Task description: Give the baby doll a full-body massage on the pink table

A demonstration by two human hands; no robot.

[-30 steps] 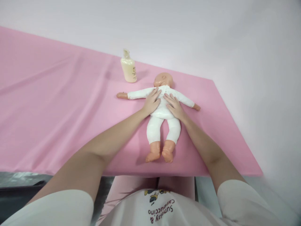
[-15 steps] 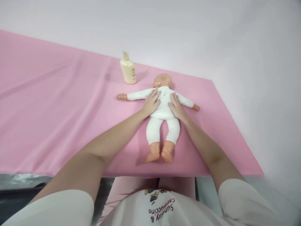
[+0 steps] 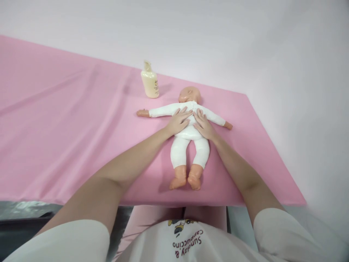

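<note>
A baby doll [image 3: 188, 134] in a white outfit lies stretched out on the pink-covered table, arms spread wide, its bare feet toward me and its head turned to the left. My left hand [image 3: 179, 121] rests flat on the left side of its torso with the fingers apart. On the torso's right side lies my right hand [image 3: 204, 124], also flat and spread. The fingertips of both hands come close together near the middle of the chest. Neither hand grips anything. Part of the torso is hidden under my hands.
A cream pump bottle [image 3: 150, 84] stands upright beyond the doll's outstretched left-hand-side arm. The pink cloth [image 3: 68, 127] has folds on the left. The table's near edge is just in front of my body, and a white wall [image 3: 174, 32] rises behind.
Both my hands have slid inward over the doll's torso, so their fingertips are now nearer each other at mid-chest. Doll and bottle stay in place, with a slight shift of the view.
</note>
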